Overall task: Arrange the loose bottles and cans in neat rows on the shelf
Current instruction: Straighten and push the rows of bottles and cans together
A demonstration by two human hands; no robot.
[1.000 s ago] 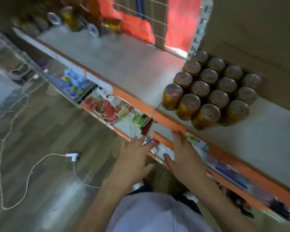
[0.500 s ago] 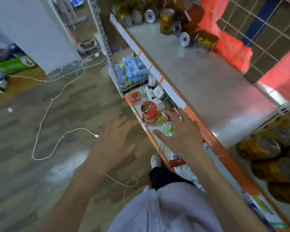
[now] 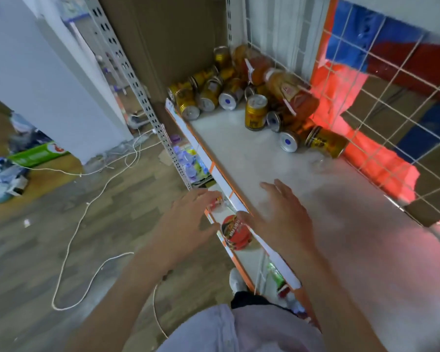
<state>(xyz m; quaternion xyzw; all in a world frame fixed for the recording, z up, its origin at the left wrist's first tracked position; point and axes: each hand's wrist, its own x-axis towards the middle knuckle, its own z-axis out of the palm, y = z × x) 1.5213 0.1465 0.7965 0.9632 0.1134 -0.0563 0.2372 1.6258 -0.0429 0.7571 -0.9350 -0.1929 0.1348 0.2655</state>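
Gold cans [image 3: 203, 96] lie heaped on their sides well ahead of the left hand [image 3: 188, 224], at the far end of the shelf [image 3: 252, 158]. To their right, ahead of the right hand [image 3: 283, 217], one upright can [image 3: 256, 112] stands just beside the amber bottles [image 3: 287, 94], which lie tilted across the heap against the wire mesh [image 3: 381, 102]. Furthest right, a pair of loose cans [image 3: 325, 143] lie on their sides, touching. Nothing at this end stands in rows; that work is judged not yet begun.

Risks noted:
- The leftmost cans lie close to the shelf's front lip. A careless nudge could roll one over the edge to the floor.
- The bottles rest on the cans beneath them. Drawing a can from below could bring the bottles down and topple the upright can.
- A white cord [image 3: 74, 224] loops over the floor left of the left hand and could catch a foot.

Hands: the left hand hangs off the shelf's front edge, over the floor, palm down, fingers spread and loosely straight, holding nothing. A red-lidded tub [image 3: 235, 233] on the lower shelf shows between the two hands. The right hand is over the bare front of the shelf, palm down, fingers extended toward the heap, also empty. Motion blur prevents telling whether it touches the shelf.
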